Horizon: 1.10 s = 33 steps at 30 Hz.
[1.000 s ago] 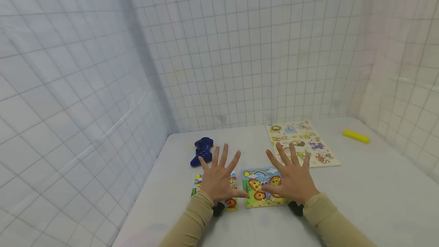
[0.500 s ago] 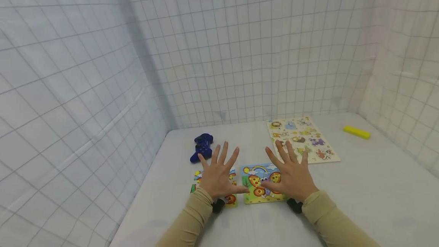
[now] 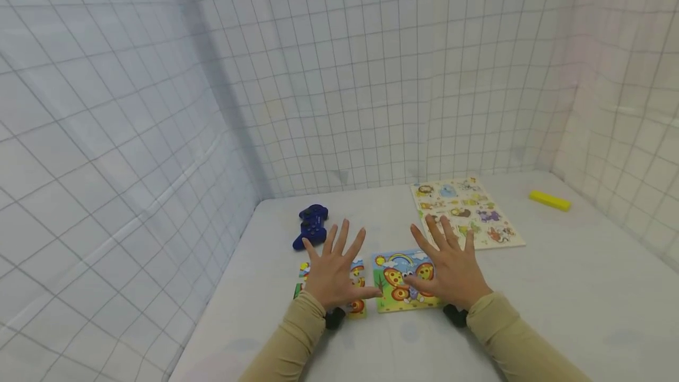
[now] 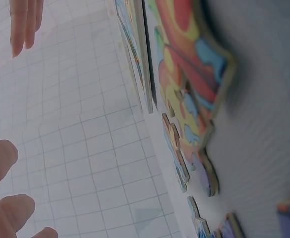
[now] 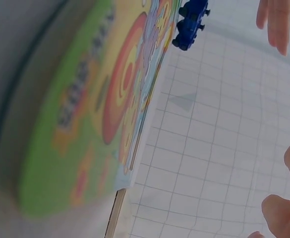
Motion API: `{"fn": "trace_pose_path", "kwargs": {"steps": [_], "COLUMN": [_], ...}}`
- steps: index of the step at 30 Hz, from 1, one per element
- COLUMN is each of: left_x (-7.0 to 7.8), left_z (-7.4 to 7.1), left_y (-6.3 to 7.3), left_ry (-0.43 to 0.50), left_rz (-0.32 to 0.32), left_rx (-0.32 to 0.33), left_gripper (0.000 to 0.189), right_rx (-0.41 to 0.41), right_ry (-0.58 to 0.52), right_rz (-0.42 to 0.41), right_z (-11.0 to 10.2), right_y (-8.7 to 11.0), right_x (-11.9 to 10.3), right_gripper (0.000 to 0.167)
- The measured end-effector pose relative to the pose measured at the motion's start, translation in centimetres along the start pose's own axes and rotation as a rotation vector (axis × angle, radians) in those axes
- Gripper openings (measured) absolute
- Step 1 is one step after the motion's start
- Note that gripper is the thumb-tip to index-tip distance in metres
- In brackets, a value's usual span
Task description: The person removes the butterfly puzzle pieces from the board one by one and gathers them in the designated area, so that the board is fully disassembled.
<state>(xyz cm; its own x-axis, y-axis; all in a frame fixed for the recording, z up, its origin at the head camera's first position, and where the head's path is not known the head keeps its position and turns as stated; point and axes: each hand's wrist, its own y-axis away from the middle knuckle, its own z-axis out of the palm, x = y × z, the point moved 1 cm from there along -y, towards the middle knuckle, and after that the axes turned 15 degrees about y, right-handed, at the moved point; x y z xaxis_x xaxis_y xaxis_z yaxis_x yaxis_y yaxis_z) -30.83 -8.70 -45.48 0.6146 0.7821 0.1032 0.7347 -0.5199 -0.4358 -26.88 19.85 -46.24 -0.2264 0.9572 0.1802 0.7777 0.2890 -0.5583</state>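
My left hand is held with fingers spread over a group of jigsaw pieces, covering many of them. In the left wrist view these colourful pieces lie loose with gaps between them. To the right, a butterfly picture board lies flat, its right part hidden beneath my right hand. That hand is spread too, thumb pointing inward, and holds nothing. From the right wrist, the board shows close up with a green corner, and fingertips appear apart from it.
A blue game controller lies beyond my left hand. Behind my right hand is a pale board with animal pictures. A yellow bar sits at the far right. White grid-patterned sheets wall the table on the back and both sides.
The head view has tilted slightly, so the things on the table appear a little higher in it. Both hands stay spread in nearly the same place.
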Motion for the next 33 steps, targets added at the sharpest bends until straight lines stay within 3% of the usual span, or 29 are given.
{"fn": "trace_pose_path", "kwargs": {"steps": [18,33], "left_x": [-0.1,-0.5], "left_z": [-0.6,-0.7], "left_y": [0.9,1.3], "left_ry": [0.028,0.042], "left_rz": [-0.031,-0.014], "left_rx": [-0.030,-0.003], "left_gripper": [0.127,0.124], "right_rx": [-0.022,-0.026], "right_ry": [-0.024,-0.051], "right_rz": [0.010,0.016], "right_z": [0.2,0.3], "right_y": [0.3,0.2], "right_x": [-0.5,-0.7], "right_gripper": [0.105,0.103]}}
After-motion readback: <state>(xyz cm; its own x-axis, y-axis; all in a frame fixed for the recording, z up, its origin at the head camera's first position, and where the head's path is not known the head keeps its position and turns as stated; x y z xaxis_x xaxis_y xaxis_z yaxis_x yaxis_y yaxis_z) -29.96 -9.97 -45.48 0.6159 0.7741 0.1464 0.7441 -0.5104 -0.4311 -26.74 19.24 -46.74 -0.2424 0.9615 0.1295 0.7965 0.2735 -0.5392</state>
